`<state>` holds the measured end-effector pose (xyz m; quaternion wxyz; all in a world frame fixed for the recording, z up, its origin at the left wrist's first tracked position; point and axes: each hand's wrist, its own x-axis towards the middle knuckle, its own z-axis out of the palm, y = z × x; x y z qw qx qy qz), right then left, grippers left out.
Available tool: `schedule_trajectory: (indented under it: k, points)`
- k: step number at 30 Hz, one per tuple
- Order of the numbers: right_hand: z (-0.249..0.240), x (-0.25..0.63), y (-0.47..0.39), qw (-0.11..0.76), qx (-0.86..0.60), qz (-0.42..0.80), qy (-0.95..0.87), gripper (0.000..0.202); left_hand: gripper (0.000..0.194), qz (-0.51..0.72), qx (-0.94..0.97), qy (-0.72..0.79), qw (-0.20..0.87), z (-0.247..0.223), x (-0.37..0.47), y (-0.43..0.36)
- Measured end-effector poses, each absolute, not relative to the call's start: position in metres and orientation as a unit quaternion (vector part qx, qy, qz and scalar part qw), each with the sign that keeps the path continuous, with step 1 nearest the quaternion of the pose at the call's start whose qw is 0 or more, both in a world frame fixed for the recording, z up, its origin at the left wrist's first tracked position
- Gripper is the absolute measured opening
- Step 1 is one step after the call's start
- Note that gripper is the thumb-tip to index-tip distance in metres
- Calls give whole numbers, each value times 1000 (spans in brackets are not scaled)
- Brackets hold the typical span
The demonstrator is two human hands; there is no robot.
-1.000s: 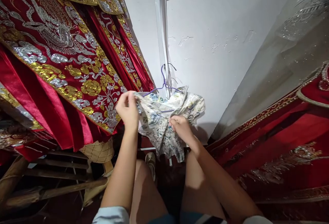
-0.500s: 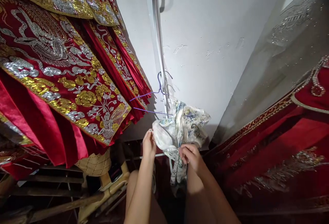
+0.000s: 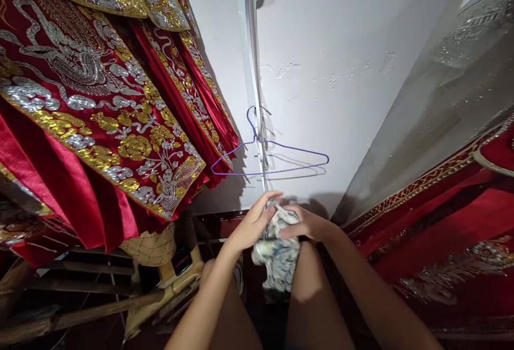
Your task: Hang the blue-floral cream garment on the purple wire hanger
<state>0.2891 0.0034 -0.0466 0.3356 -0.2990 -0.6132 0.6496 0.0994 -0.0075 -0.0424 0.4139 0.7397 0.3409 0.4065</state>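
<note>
A thin white garment with a blue, green and yellow pattern (image 3: pixel 280 264) hangs bunched between my hands, just above my knees. My left hand (image 3: pixel 257 220) is closed on its upper left side, the fingers slightly blurred. On the opposite side my right hand (image 3: pixel 309 224) grips the cloth, thumb across the front. Above both hands a bare purple wire hanger (image 3: pixel 236 174) hangs by its hook on the white upright post (image 3: pixel 249 34); neither hand touches it.
Red costumes with gold and silver sequins (image 3: pixel 134 146) hang close on the left. Another red embroidered cloth (image 3: pixel 450 221) is at the right. Behind the post is a white wall (image 3: pixel 317 39). A bamboo chair (image 3: pixel 176 291) stands at lower left.
The garment has come off the hanger and is lower, gathered between my hands. My hands have moved closer together. The hanger has turned to face me.
</note>
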Motion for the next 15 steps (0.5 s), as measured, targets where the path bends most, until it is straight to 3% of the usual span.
schedule_trajectory:
  k: [2,4,5,8,15]
  points:
    - [-26,297,10,282,-289,606,-685,19,54,290,757,336,480,-56,81,-10]
    - [-12,299,24,331,-324,503,-730,6,55,189,767,348,506,-69,63,-15]
    - [-8,298,34,374,-354,436,-738,10,53,160,771,365,496,-74,54,-18]
    - [-17,292,71,452,-429,300,-722,36,46,124,790,463,383,-72,25,-23]
    - [-57,304,115,429,-540,278,-669,28,40,55,773,624,104,-37,-20,-14]
